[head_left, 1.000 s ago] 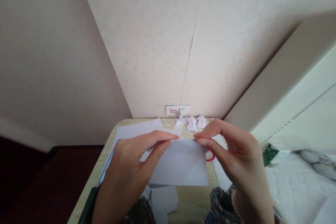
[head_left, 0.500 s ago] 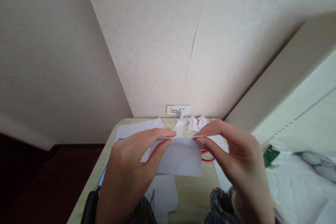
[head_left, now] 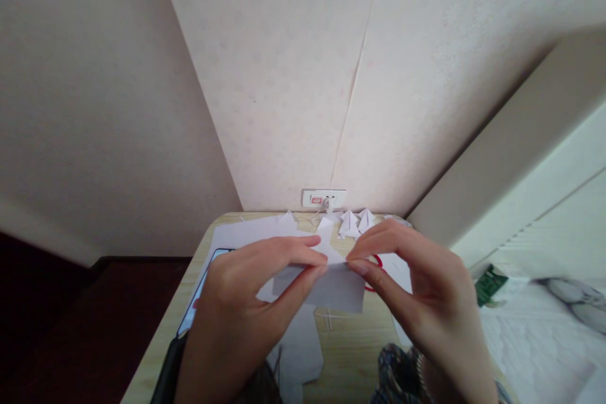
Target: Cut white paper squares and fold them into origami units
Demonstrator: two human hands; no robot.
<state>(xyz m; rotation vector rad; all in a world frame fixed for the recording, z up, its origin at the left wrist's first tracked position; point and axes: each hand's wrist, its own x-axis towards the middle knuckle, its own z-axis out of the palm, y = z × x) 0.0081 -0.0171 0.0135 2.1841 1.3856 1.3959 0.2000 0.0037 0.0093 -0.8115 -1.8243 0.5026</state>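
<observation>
Between my two hands, above the table, is a piece of white paper (head_left: 337, 290) with its top edge pinched from both sides. My left hand (head_left: 255, 290) grips that edge between thumb and fingers, left of its middle. Thumb and forefinger of my right hand (head_left: 416, 284) close on the same edge a short way to the right. The lower part of the paper hangs down toward me. Part of a red-handled thing (head_left: 377, 261) shows behind the paper and my right hand; the rest is hidden.
Folded white paper shapes (head_left: 349, 225) stand at the table's back, below a wall socket (head_left: 324, 198) with a plug. A lit phone (head_left: 203, 290) lies left, partly behind my left hand. White sheets (head_left: 298, 347) and thin white sticks (head_left: 330, 319) lie on the wooden table (head_left: 350, 353).
My hands have come closer together along the paper's top edge, which now sits slightly lower. Less of the red-handled thing shows, and more of the phone is visible.
</observation>
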